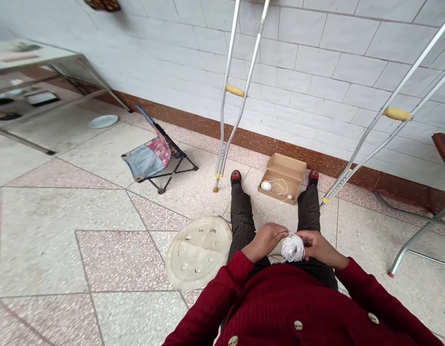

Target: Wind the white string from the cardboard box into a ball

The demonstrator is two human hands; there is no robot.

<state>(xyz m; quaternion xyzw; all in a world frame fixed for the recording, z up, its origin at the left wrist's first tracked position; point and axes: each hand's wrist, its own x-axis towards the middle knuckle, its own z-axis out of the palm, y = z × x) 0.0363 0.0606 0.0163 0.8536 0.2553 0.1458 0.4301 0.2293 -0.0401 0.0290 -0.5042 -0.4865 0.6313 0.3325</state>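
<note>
A ball of white yarn (293, 248) sits between my hands, above my lap. My right hand (318, 248) grips it from the right side, with the fingers at its upper edge. On the other side, my left hand (267, 239) is closed in a pinch on a strand of the yarn near the top left of the ball. Down on the floor between my feet lies an open cardboard box (298, 172). Inside it are another white yarn ball (266, 185), a loose strand and a small white piece (289, 197).
Two metal crutches with yellow grips, one (235, 90) ahead and another (397, 114) to the right, lean on the tiled wall. A folding stool (145, 161) stands left. Near my left leg is a round pale stool top (197, 252). A table (37, 60) stands far left.
</note>
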